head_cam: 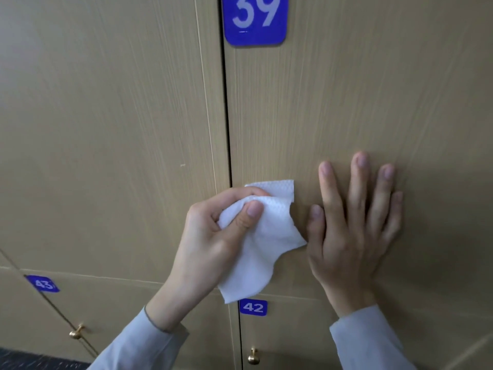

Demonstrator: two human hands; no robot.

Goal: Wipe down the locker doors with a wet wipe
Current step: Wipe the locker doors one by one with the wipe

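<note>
Locker door 39 [346, 102]: your left hand [213, 236] pinches loose wet wipe [261, 244]; right hand [354, 231], at 3 o'clock, spread flat. Risk: wipe bunches, skips patches.

Door 39, the tan wood-grain locker door [373, 89]: bare flat panel across centre and upper right of frame, free to sweep. Obstacles: glossy blue number plate "39" [255, 20] top centre, right hand [352, 231] flat on the lower panel, left hand [213, 236] with the white textured wet wipe [262, 249] beside it. Round brass knobs [253, 357] protrude on the lower doors, bottom of frame.
</note>
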